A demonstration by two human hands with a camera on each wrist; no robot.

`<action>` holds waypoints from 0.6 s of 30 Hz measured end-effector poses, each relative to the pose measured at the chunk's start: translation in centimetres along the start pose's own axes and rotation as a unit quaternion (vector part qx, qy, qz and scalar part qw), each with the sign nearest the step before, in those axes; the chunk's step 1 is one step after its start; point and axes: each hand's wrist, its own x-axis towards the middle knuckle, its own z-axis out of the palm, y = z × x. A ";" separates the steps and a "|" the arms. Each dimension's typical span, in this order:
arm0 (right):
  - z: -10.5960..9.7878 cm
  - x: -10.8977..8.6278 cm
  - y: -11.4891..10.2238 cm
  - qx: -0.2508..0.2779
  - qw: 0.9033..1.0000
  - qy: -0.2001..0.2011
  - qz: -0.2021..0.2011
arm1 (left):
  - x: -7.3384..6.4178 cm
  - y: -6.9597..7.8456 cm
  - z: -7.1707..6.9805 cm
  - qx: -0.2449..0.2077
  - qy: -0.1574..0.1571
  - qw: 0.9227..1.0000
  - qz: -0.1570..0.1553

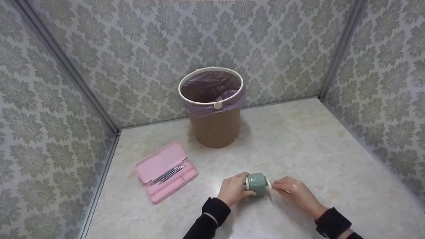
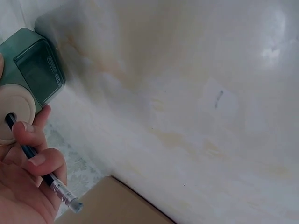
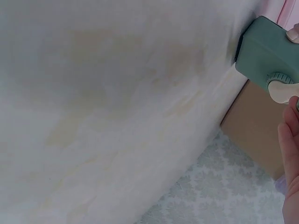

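A green crank pencil sharpener (image 1: 257,184) is on its side-to-side axis between both hands, low over the table. My left hand (image 1: 232,189) grips its left end, fingers over the top and thumb below. In the left wrist view, a dark pencil (image 2: 58,189) with a silver end sits in the hole of the sharpener's cream round face (image 2: 23,105), and curled fingers lie against the pencil. A clear dark shavings window (image 2: 42,70) shows beside that face. My right hand (image 1: 295,192) pinches the cream crank handle (image 3: 280,92) on the opposite end.
To the left lies an open pink pencil case (image 1: 159,162) with several pencils (image 1: 171,173) inside. A brown waste bin (image 1: 215,129) with a cream rim and purple liner stands at the back. Patterned wall panels (image 1: 212,39) enclose the marbled table (image 1: 298,142).
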 end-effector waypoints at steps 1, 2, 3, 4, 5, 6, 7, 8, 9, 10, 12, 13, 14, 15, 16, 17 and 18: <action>0.0 0.0 0.0 0.000 1.000 0.000 0.004 | 0.0 0.0 0.0 0.004 0.001 1.000 0.003; 0.0 0.0 0.0 -0.002 1.000 0.000 0.007 | 0.0 0.0 0.0 0.010 0.003 1.000 0.005; 0.0 0.0 0.0 -0.004 1.000 0.000 0.011 | 0.0 0.0 0.0 0.015 0.004 1.000 0.007; 0.0 0.0 0.0 -0.005 1.000 0.000 0.013 | 0.0 0.1 0.0 0.020 0.005 1.000 0.009; 0.0 0.0 0.0 -0.006 1.000 0.000 0.015 | 0.0 0.1 0.0 0.024 0.006 1.000 0.009; 0.0 0.0 -0.1 -0.008 1.000 0.001 0.016 | 0.1 0.1 0.0 0.027 0.006 1.000 0.009; 0.0 0.0 -0.1 -0.008 1.000 0.001 0.015 | 0.1 0.1 0.0 0.028 0.004 1.000 0.008; 0.0 0.0 -0.1 -0.008 1.000 0.003 0.013 | 0.1 0.1 0.0 0.028 0.003 1.000 0.008; 0.0 0.0 -0.1 -0.007 1.000 0.007 0.012 | 0.1 0.1 0.0 0.028 0.002 1.000 0.008; 0.0 0.0 -0.1 -0.007 1.000 0.011 0.011 | 0.1 0.1 0.0 0.028 0.001 1.000 0.009; 0.1 0.1 -0.1 -0.006 1.000 0.019 0.008 | 0.1 0.1 0.1 0.028 0.002 1.000 0.011; 0.1 0.2 0.0 -0.005 1.000 0.023 0.007 | 0.1 0.1 0.1 0.029 0.003 1.000 0.012; 0.1 0.3 0.0 -0.004 1.000 0.027 0.005 | 0.1 0.1 0.1 0.028 0.004 1.000 0.012; 0.1 0.3 0.0 -0.003 1.000 0.030 0.003 | 0.1 0.0 0.1 0.029 0.004 0.999 0.012; 0.1 0.4 0.1 -0.001 1.000 0.031 0.002 | 0.1 0.0 0.1 0.030 0.005 0.999 0.012; 0.2 0.4 0.1 0.001 0.999 0.032 0.001 | 0.1 0.0 0.1 0.030 0.005 0.999 0.010; 0.2 0.5 0.1 0.002 0.999 0.033 0.001 | 0.1 -0.1 0.1 0.031 0.005 0.999 0.009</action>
